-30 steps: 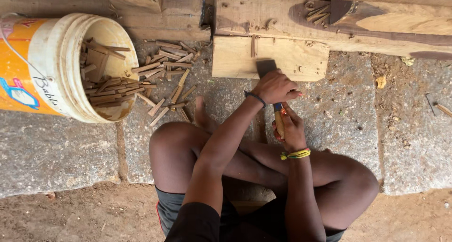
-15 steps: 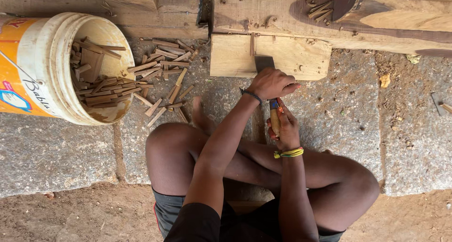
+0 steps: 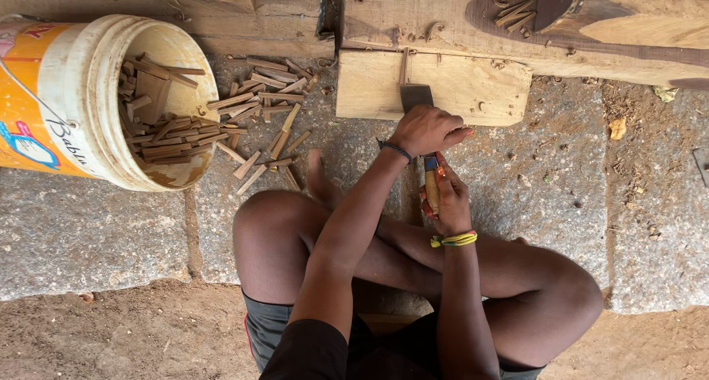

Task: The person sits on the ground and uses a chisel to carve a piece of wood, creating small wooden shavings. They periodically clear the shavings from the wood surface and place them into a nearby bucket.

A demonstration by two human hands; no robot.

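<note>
Chisel [image 3: 418, 103] stands blade-up against a pale wood block [image 3: 473, 88], its wooden handle [image 3: 432, 190] running down toward the person. Left hand [image 3: 427, 130] lies over the blade's lower end, fingers curled across it; how tight the grip is cannot be told. Right hand [image 3: 447, 203] is wrapped around the handle, closed on it, a yellow band at the wrist. Block sits on a stone slab [image 3: 561, 195], touching a long timber beam [image 3: 517, 25] above it. Person sits cross-legged on the slab. To the left, 1 yellow-and-white bucket [image 3: 81, 92] lies tipped on its side, wood strips [image 3: 258, 107] inside it and spilled onto the stone just beside its mouth.
</note>
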